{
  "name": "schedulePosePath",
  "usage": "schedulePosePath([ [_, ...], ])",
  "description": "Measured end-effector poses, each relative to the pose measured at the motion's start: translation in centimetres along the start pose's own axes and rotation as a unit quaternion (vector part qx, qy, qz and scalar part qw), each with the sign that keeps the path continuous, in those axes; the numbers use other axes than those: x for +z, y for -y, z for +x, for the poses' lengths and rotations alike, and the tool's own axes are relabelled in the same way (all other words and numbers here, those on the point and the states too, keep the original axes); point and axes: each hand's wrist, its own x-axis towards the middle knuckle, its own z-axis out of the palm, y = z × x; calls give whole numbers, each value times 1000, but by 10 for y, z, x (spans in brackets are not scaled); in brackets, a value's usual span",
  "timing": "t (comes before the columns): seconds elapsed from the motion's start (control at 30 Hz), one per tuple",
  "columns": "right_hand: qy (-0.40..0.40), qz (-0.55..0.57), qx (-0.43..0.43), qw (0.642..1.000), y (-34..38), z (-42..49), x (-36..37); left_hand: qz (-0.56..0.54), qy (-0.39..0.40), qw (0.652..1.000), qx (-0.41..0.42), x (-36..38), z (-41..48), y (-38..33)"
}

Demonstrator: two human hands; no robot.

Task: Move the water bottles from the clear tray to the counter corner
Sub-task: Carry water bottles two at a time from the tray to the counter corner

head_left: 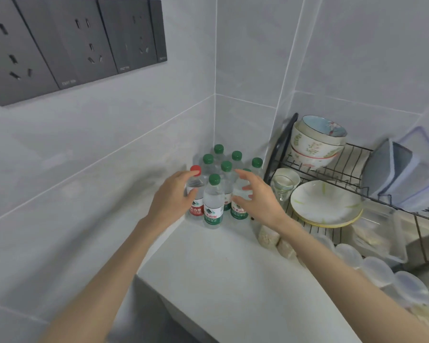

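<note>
Progress: nearly all done, by the look of it; cluster of water bottles (pixel 221 174) standing upright in the worktop (pixel 223 263) corner, where the two tiled walls meet.
Count: about nine caps showing, eight green, one red; the cap at 3 o'clock of the group half hidden behind fingers.
Clear tray: a clear scalloped edge low at 4 o'clock of the view could be it; cannot tell, and no bottles visible there.
Left to do: possibly only letting go and tidying the front row; more bottles out of view cannot be ruled out.
Left hand (pixel 174 196): at 9 o'clock of the cluster, palm turned inward, fingers curled round the red-capped bottle (pixel 196 191), touching it; forearm reaching in from 7 o'clock of the view.
Front middle: green-capped bottle (pixel 213 201) standing free between the two hands, touched by neither as far as visible.
Right hand (pixel 255 196): at 3 o'clock of the cluster, fingers spread and loosely bent round the right front bottle (pixel 238 206); actual contact cannot be told.
Beside, at 3 o'clock: dish rack (pixel 344 169) with stacked bowls (pixel 315 142), plate (pixel 326 203) and glass (pixel 281 185), near the bottles but apart.
Judgement: placing stage, with both hands framing the front row.
</note>
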Motion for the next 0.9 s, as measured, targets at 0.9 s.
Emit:
schedulePosePath([
  [0.9,-179,79,59,979,4,-240,-131,-248,100,963,15,-4,-134,-190],
])
